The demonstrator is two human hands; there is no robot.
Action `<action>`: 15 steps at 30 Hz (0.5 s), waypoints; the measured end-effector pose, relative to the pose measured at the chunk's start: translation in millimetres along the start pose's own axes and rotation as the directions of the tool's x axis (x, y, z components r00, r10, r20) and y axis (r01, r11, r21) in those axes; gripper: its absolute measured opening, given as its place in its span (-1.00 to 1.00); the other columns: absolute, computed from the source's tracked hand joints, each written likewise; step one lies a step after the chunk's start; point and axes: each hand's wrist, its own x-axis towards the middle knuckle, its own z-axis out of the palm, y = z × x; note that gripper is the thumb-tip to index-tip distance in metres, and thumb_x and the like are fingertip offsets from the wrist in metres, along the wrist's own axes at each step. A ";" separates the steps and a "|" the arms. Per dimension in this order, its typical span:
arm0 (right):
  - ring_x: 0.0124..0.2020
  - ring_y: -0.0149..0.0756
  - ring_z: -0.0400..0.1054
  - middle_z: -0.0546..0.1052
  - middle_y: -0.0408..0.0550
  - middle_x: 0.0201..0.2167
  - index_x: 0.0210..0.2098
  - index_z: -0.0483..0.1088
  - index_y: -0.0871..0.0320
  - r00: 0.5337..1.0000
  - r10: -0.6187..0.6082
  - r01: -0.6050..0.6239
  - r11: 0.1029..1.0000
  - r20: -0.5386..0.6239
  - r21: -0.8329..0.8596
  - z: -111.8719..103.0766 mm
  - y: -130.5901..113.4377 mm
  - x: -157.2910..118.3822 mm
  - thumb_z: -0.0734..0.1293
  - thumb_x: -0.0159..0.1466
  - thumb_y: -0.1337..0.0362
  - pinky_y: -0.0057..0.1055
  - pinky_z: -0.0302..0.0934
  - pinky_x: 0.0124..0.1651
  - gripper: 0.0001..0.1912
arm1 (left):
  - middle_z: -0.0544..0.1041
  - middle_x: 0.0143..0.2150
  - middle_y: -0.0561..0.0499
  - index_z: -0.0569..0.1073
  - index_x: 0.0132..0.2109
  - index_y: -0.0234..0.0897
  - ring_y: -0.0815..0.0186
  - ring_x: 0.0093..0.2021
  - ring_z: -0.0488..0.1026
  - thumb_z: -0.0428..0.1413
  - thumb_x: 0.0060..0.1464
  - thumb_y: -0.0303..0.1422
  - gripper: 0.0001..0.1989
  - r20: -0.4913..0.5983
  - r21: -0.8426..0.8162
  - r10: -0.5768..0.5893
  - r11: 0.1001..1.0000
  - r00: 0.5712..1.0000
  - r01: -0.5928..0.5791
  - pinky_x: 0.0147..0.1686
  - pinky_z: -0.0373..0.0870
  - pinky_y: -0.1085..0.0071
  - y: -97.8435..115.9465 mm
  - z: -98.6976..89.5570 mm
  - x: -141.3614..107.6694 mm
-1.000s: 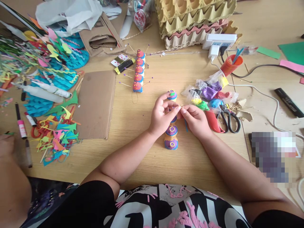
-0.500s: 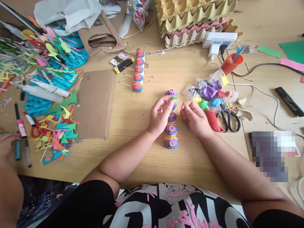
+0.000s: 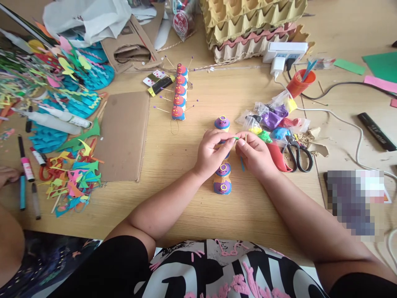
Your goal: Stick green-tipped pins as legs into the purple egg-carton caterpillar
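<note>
My left hand pinches a small bit of green clay between thumb and fingertips. Its tips meet those of my right hand, which is closed on thin wooden toothpicks. A slim blue stick pokes out below the right fingers. Under my hands lies a row of egg-carton bumps covered in purple, blue and orange clay with yellow rings; its middle is partly hidden. Farther off stands a similar red and blue caterpillar, with purple-tipped toothpicks sticking out of its sides.
Bagged coloured clay and scissors lie right of my hands. An orange cup, power strip and egg trays stand behind. Leftward are cardboard, paper scraps and another person's hand.
My hands have come together, bringing the green clay from above the purple row across to the toothpicks in my right hand. The other person's hand at left has drawn back slightly.
</note>
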 end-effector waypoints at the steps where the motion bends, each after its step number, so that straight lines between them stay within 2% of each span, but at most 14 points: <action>1: -0.51 -0.45 0.01 0.24 -0.27 -0.55 -0.25 0.51 0.09 1.000 0.014 -0.015 1.000 0.004 0.020 -0.3 0.3 0.5 0.56 0.21 -0.19 -0.40 -0.11 -0.42 -0.52 | 0.68 -0.17 0.00 0.68 -0.11 -0.11 0.27 -0.09 0.57 0.22 0.38 -0.17 -0.81 0.007 0.051 0.050 0.997 0.999 -0.050 0.01 0.46 0.26 0.6 -0.5 0.3; 4: -0.54 -0.47 -0.02 0.21 -0.28 -0.61 -0.37 0.48 0.12 0.998 0.060 -0.058 0.996 -0.021 0.066 -0.5 -0.7 2.4 0.59 0.15 -0.23 -0.40 -0.16 -0.43 -0.46 | 0.66 -0.23 0.02 0.69 -0.10 -0.10 0.27 -0.13 0.55 0.23 0.37 -0.22 -0.85 0.014 0.201 0.192 0.961 0.981 -0.191 0.00 0.44 0.25 1.0 -1.5 0.9; 6: -0.54 -0.47 -0.01 0.21 -0.29 -0.63 -0.41 0.45 0.12 0.996 0.082 -0.079 0.995 -0.041 0.066 -0.1 -2.7 3.2 0.61 0.10 -0.22 -0.40 -0.15 -0.43 -0.44 | 0.66 -0.24 0.01 0.70 -0.11 -0.10 0.26 -0.15 0.54 0.23 0.37 -0.25 -0.87 0.015 0.273 0.246 0.931 0.969 -0.241 -0.03 0.43 0.25 0.6 -1.9 0.7; 11: -0.57 -0.49 -0.04 0.15 -0.32 -0.67 -0.48 0.39 0.11 0.991 0.112 -0.106 0.991 -0.067 0.082 0.6 -5.0 4.2 0.65 0.04 -0.20 -0.40 -0.16 -0.45 -0.42 | 0.67 -0.19 -0.01 0.71 -0.05 -0.08 0.25 -0.13 0.54 0.24 0.36 -0.23 -0.84 0.014 0.365 0.255 0.899 0.967 -0.242 -0.01 0.45 0.25 -1.6 -1.6 -0.9; 15: -0.57 -0.48 -0.03 0.19 -0.32 -0.66 -0.42 0.45 0.10 0.990 0.106 -0.096 0.990 -0.094 0.103 -0.2 -3.1 5.0 0.67 0.01 -0.17 -0.40 -0.16 -0.44 -0.45 | 0.67 -0.12 -0.03 0.70 0.06 -0.11 0.26 -0.08 0.55 0.26 0.34 -0.23 -0.77 -0.002 0.297 0.216 0.932 0.976 -0.206 0.03 0.48 0.27 -2.5 -1.4 -1.0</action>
